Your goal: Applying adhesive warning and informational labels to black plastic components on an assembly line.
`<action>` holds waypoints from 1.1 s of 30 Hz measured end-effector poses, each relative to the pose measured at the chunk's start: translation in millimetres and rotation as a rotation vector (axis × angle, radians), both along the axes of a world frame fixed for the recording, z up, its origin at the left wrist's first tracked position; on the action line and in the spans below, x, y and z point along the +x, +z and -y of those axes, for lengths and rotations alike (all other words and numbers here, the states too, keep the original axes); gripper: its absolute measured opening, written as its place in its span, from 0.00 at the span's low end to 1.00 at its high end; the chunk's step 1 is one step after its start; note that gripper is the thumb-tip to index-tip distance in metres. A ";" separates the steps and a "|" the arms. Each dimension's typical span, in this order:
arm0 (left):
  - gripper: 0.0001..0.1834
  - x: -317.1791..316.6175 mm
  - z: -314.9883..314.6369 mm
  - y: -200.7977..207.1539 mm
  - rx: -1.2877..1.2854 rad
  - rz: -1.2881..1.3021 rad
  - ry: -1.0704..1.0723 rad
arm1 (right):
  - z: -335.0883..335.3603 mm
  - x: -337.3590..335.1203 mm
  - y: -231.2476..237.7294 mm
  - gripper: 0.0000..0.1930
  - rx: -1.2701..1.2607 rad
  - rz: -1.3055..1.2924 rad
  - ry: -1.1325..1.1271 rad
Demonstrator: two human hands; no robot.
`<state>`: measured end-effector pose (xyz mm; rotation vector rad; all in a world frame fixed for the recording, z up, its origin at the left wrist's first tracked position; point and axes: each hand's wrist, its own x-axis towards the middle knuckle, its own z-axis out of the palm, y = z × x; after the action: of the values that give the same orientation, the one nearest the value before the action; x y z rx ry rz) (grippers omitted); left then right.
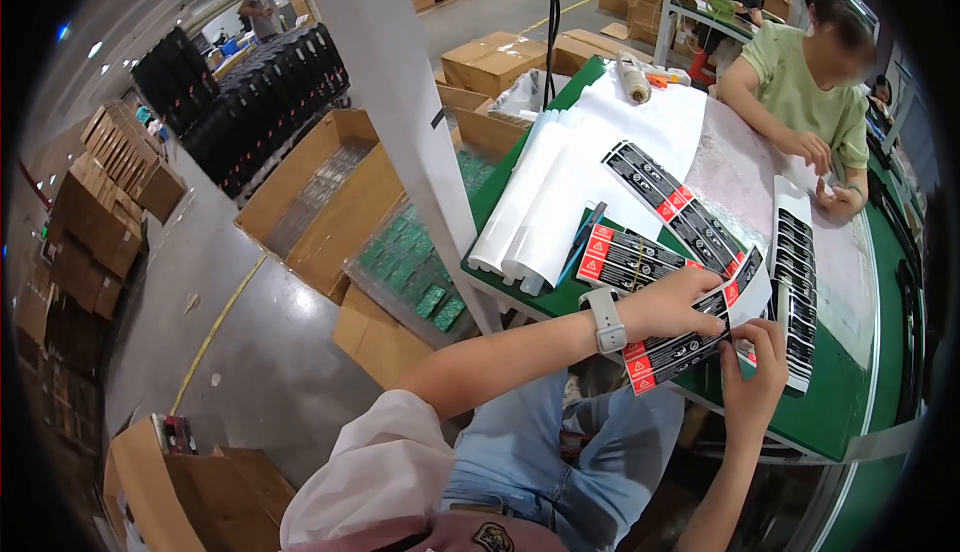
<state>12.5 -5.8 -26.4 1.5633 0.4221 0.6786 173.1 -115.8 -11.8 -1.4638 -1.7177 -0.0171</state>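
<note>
A sheet of black labels with red warning panels [660, 355] is in my left hand [668, 304], whose thumb lies over its face; a pale watch circles that wrist. Thumb and fingers of my right hand [757, 372] pinch together at the sheet's right edge, near a bent-up piece with white backing [750, 292]. Whether a single label is between them is too small to make out. Just beyond my left hand lies a banded stack of similar label sheets [625, 257]. Another long label sheet [675, 202] stretches behind it, and a strip of black labels [796, 297] lies to the right.
The green worktable [825, 422] carries white rolled sheets [535, 197] and a tape roll [632, 80]. Across it, a co-worker in a light green shirt [800, 72] handles something small. A white post [400, 82] and cartons of green circuit boards [405, 262] stand to the left.
</note>
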 end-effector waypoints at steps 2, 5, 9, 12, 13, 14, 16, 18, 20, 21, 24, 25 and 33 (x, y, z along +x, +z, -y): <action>0.18 -2.2 0.4 4.9 0.010 -0.026 -0.009 | 0.4 1.7 2.3 0.12 -0.013 0.002 0.001; 0.18 2.3 -4.0 -6.9 0.024 0.004 -0.054 | 1.1 2.3 5.7 0.12 -0.076 -0.029 0.031; 0.18 3.2 -3.8 -3.8 -0.027 0.022 -0.048 | 1.0 7.2 2.0 0.13 -0.071 -0.066 0.056; 0.18 -0.1 -4.5 -0.8 -0.010 -0.011 -0.062 | -0.3 0.2 -5.8 0.13 0.008 -0.070 0.014; 0.19 -1.4 -4.1 -0.3 -0.060 0.008 -0.066 | -0.4 -2.7 -8.8 0.14 0.082 -0.045 -0.019; 0.19 -3.0 -3.7 0.1 -0.109 0.028 -0.069 | -0.2 -3.4 -11.5 0.14 0.082 -0.045 -0.019; 0.19 -3.6 -2.4 1.0 -0.132 0.039 -0.069 | 2.6 -2.4 -15.0 0.15 0.141 0.074 0.000; 0.19 -2.4 1.2 6.6 -0.156 0.040 -0.069 | 5.4 -1.7 -14.9 0.14 0.198 0.107 -0.008; 0.20 0.0 -0.8 10.9 -0.121 -0.005 -0.063 | 8.6 0.6 -11.5 0.12 0.298 0.169 -0.023; 0.20 3.0 -0.8 13.1 -0.088 -0.054 -0.051 | 10.3 1.0 -8.6 0.12 0.334 0.191 -0.046; 0.22 -10.4 -13.6 23.0 0.095 -0.214 -0.001 | 11.0 -3.3 -4.3 0.11 0.426 0.230 0.005; 0.22 -6.2 -25.2 18.8 0.191 -0.212 0.022 | 17.2 1.3 -1.6 0.11 0.436 0.222 0.028; 0.26 -23.4 -96.7 27.0 0.762 -0.504 0.301 | 162.4 93.9 12.8 0.08 0.234 -0.140 -0.461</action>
<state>-10.9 90.9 0.6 2.4425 0.8516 0.7108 267.0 -278.2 1.0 -1.6088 -1.1939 -0.3420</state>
